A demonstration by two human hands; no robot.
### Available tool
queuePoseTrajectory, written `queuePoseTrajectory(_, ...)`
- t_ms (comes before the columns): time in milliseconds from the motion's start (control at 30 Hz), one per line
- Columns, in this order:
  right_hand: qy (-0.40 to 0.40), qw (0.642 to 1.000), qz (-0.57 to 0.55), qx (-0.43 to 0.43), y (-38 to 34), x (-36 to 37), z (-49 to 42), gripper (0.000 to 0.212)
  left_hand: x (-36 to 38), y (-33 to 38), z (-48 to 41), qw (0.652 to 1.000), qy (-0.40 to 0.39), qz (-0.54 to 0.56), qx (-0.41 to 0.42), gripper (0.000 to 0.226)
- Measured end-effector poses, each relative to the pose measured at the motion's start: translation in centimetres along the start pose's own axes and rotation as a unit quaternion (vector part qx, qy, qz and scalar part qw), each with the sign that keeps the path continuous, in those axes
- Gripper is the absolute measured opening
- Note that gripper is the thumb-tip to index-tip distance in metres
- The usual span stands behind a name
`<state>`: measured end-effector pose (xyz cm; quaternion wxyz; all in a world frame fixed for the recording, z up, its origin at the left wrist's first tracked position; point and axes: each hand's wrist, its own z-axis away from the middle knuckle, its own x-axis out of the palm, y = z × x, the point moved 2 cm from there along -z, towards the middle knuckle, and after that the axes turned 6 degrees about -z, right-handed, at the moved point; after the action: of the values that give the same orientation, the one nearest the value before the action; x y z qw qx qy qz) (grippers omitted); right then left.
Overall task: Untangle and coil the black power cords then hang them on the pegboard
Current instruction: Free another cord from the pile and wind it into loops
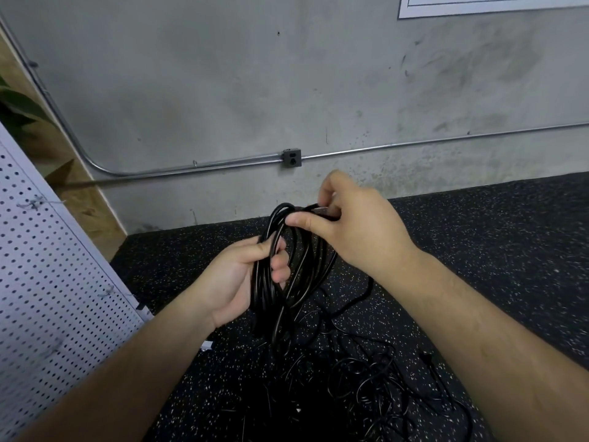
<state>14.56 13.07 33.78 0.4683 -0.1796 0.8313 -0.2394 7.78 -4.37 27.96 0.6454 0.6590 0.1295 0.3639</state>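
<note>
Cords [366,387]: a loose black tangle lies on the floor [494,250], nearest, centre to right. Floor is black rubber with pale flecks and runs back to the wall.

Just beyond the tangle, a coil [288,282] of several loops is held upright, off the floor. One strand drops from its right side toward the tangle.

Left hand [237,282]: grips the coil's left side, fingers curled round the bundled loops, thumb across the front.

Right hand [353,224]: at the coil's top, thumb and fingers pinched on a strand. What lies under the fingers is hidden.

Left, near to mid: white pegboard [47,282], leaning or angled, with a few wire hooks [110,290] bearing nothing.

Far: grey concrete wall [223,90], scuffed and stained toward the right. A metal conduit [223,164] runs along it low down, bending upward at the left, with an outlet box [291,157] at centre. Far left: wood panel [79,193] and dark leaves [19,106]. Top right: edge of a white frame [478,8].
</note>
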Motion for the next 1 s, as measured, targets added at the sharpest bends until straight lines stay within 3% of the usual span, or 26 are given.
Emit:
queuePoseTrajectory(167, -0.015, 0.998, 0.015, 0.063, 1.6, -0.6, -0.9, 0.072, 0.0, 0.0, 0.2, 0.999, -0.027, 0.012, -0.032, 0.011)
queuePoseTrajectory(300, -0.008, 0.996, -0.050, 0.074, 3.1, -0.5, -1.4, 0.063, -0.2, 0.5, 0.5, 0.996, -0.058, 0.044, -0.052, 0.020)
queuePoseTrajectory(433, -0.009, 0.980, -0.181, 0.079, 4.7, 1.0, -1.4, 0.043, -0.7, 0.6, 0.5, 0.996, -0.073, 0.052, 0.002, 0.034)
queuePoseTrajectory(600, -0.156, 0.949, -0.233, 0.144, 7.1, 4.5, 1.3, 0.032, -1.6, 2.3, 0.6, 0.985, 0.026, 0.157, 0.062, 0.014)
queuePoseTrajectory(833, -0.295, 0.894, -0.294, 0.162, 6.7, 10.1, 4.0, 0.058, -2.7, 3.2, 1.0, 0.976, 0.069, 0.183, 0.093, 0.017)
queuePoseTrajectory(1000, -0.346, 0.889, -0.266, 0.141, 6.4, 10.8, 4.5, 0.038, -3.4, 3.7, 1.4, 0.971, 0.083, 0.187, 0.120, 0.015)
